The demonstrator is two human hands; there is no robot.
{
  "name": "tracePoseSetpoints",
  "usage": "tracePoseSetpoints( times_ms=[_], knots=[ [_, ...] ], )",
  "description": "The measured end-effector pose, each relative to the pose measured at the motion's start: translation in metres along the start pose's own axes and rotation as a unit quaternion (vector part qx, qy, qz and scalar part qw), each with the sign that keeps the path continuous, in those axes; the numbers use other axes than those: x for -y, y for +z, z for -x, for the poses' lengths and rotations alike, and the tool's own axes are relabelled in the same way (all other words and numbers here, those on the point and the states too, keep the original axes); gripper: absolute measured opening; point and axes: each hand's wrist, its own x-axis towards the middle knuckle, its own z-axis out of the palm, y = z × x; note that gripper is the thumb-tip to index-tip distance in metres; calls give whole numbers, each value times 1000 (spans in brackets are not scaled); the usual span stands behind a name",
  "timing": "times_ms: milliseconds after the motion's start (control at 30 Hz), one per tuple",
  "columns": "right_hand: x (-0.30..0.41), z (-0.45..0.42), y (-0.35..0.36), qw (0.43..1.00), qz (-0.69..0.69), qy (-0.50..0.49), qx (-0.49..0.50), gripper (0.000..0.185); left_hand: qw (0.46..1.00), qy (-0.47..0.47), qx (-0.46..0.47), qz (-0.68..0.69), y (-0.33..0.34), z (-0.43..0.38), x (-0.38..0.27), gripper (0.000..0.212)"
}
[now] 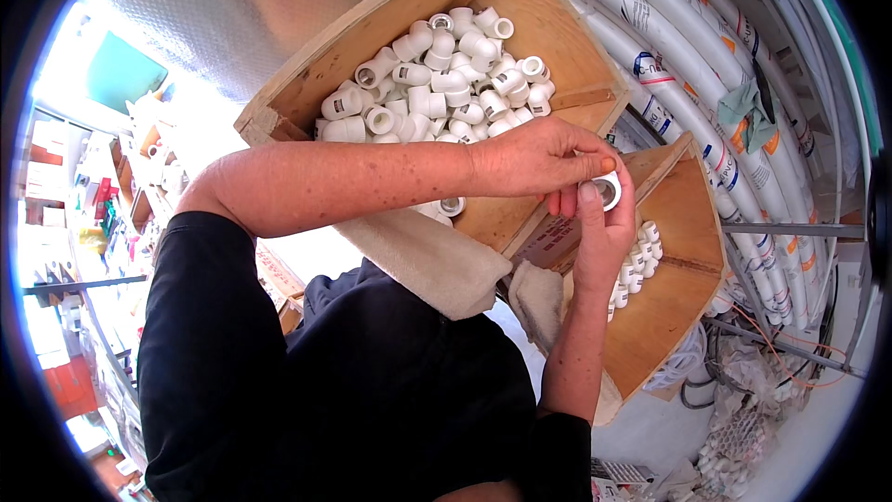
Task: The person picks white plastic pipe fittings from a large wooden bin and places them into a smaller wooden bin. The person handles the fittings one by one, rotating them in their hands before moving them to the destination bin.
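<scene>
My right hand (605, 223) holds a white plastic pipe fitting (608, 191) between thumb and fingers, its round opening with a metal-looking inside facing up. My left hand (550, 157) reaches across from the left, its thumb and index finger pinched together at the fitting's upper edge; whether they grip it is hard to tell. Below my left forearm and beyond it, a large wooden box (293, 73) holds a heap of white elbow fittings (446, 80). Past my right wrist, a smaller wooden box (669, 307) holds several white fittings (637, 261) standing in rows.
Long white PVC pipes (669, 84) lie along the right side, with a green cloth (747, 115) on them. Beige padding (432, 261) covers the near edge of the large box. Bagged items (739, 446) lie at lower right. Shelves with goods (104, 202) stand at far left.
</scene>
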Motion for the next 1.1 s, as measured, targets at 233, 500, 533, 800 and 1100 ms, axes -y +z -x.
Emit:
tracePoseSetpoints(
  times_ms=[233,500,533,800,1100],
  knots=[
    [-8,0,-7,999,-18,34,-11,45,1000,0,-1,3,3,2,-5,34],
    [1,0,-9,993,-100,62,19,60,1000,-4,5,-7,2,3,-7,35],
    [1,0,-10,993,-99,66,27,61,1000,-5,4,-11,3,3,-8,37],
    [-4,0,-10,997,-67,45,16,60,997,40,-8,-69,4,3,-4,40],
    [1,0,-6,997,-65,47,15,63,1000,12,-1,-9,1,1,-3,28]
  ],
)
